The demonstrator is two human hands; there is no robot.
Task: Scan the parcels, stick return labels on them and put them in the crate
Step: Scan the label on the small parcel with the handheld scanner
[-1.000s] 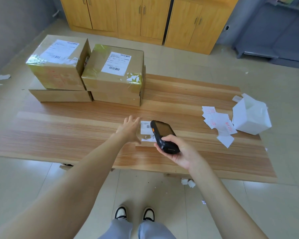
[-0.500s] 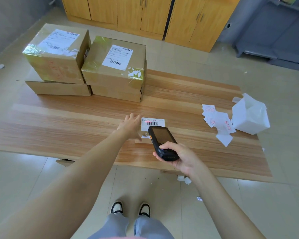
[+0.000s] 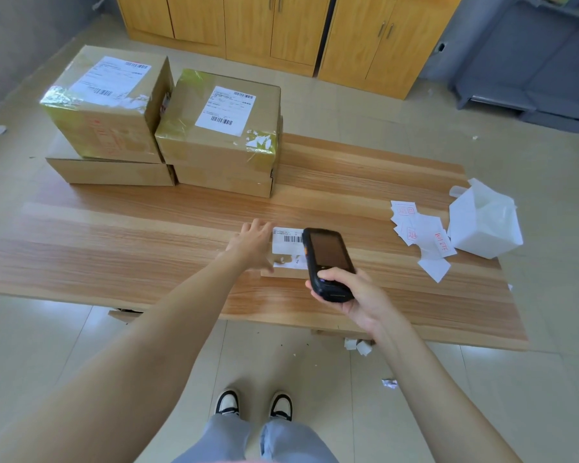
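Note:
A flat brown parcel (image 3: 284, 273) lies on the wooden table (image 3: 114, 248) near its front edge, with a white barcode label (image 3: 286, 240) on top. My left hand (image 3: 253, 243) rests flat on the parcel's left side, fingers spread. My right hand (image 3: 358, 295) grips a black handheld scanner (image 3: 328, 259), held just above the label's right part with its screen facing up. Loose white return labels (image 3: 422, 235) with red print lie at the right. No crate is in view.
Two taped cardboard boxes (image 3: 107, 105) (image 3: 221, 128) sit on two flatter boxes (image 3: 111, 172) at the table's back left. A white plastic bag (image 3: 485, 225) stands by the return labels. Paper scraps litter the tiled floor. Wooden cabinets line the far wall.
My right hand has pushed the scanner forward again, so it now covers the right part of the label. The left hand has stayed on the parcel.

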